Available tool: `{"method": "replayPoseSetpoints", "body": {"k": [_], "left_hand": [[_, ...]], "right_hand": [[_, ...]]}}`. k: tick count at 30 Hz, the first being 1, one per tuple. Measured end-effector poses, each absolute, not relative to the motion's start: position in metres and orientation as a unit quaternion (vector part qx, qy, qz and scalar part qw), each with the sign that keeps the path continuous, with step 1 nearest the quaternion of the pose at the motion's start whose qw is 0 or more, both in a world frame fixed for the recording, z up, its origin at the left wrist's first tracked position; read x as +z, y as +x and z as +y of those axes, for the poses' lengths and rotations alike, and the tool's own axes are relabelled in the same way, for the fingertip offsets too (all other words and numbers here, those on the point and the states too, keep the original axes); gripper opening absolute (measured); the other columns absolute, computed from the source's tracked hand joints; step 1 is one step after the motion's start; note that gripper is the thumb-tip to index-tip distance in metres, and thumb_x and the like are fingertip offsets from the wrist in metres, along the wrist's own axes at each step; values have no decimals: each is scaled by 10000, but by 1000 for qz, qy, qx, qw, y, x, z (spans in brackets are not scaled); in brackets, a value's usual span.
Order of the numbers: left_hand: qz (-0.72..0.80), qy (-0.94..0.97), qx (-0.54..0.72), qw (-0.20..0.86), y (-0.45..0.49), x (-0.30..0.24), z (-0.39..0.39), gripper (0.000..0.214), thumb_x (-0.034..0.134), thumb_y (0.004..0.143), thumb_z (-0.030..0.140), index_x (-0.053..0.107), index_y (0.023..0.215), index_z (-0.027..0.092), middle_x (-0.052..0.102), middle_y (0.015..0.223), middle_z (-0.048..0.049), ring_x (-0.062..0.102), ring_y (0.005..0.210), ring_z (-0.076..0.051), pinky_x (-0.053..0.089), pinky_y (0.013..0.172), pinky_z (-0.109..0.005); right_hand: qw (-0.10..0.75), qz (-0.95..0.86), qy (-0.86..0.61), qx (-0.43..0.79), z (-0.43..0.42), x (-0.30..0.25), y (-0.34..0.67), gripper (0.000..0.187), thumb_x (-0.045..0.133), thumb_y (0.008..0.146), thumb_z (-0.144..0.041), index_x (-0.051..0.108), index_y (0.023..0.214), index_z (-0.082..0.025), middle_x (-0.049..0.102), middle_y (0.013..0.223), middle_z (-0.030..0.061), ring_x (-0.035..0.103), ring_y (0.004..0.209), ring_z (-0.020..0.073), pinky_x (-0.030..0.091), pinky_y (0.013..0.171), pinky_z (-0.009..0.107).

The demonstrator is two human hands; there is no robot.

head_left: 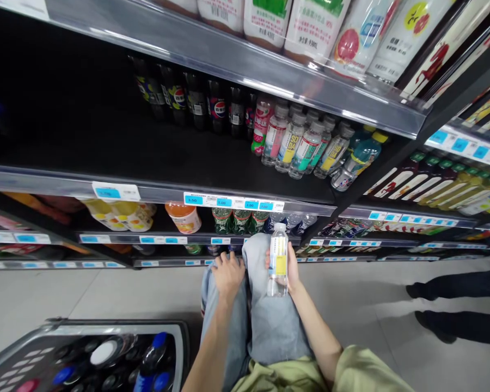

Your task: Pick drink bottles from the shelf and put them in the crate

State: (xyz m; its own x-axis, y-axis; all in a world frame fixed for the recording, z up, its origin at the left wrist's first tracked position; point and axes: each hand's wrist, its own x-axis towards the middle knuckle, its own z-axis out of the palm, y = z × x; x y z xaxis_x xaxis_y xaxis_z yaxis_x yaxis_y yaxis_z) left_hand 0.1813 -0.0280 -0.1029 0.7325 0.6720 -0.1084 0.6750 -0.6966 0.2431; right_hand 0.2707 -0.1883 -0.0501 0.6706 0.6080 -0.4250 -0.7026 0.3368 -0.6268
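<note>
My right hand point(291, 268) is closed round a clear water bottle point(277, 261) with a yellow and white label and a white cap, held upright above my knee in blue jeans. My left hand point(227, 273) rests on my left knee, fingers curled down against the cloth, holding nothing. Both hands are low, in front of the shelving unit. The shelf point(155, 190) ahead has a bare dark stretch on the left; cola bottles point(196, 100) stand at the back and clear soda-water bottles point(298, 139) are grouped at the right.
A shopping basket point(106, 332) with several dark and blue-capped bottles sits on the floor at lower left. Lower shelves hold orange and green drinks. Price tags point(232, 202) line the shelf edge. Another person's dark legs and shoes point(441, 305) stand at the right on the tiled floor.
</note>
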Motion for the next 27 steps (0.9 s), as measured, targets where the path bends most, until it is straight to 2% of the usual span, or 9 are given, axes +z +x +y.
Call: {"method": "replayPoseSetpoints", "body": {"k": [7, 27], "left_hand": [[367, 919, -8, 141, 180, -97, -29, 484, 416, 1089, 340, 727, 1366, 92, 654, 1419, -253, 592, 1339, -417, 511, 1027, -524], [372, 919, -7, 129, 182, -102, -31, 462, 430, 1094, 339, 728, 1368, 116, 662, 1430, -243, 599, 1330, -399, 507, 1031, -500]], "right_hand": [[811, 51, -441, 381, -185, -50, 270, 679, 630, 906, -837, 782, 900, -175, 804, 813, 121, 797, 775, 286, 691, 643, 404], [825, 49, -410, 386, -193, -52, 268, 643, 721, 888, -828, 790, 997, -198, 793, 742, 69, 779, 723, 267, 640, 569, 350]]}}
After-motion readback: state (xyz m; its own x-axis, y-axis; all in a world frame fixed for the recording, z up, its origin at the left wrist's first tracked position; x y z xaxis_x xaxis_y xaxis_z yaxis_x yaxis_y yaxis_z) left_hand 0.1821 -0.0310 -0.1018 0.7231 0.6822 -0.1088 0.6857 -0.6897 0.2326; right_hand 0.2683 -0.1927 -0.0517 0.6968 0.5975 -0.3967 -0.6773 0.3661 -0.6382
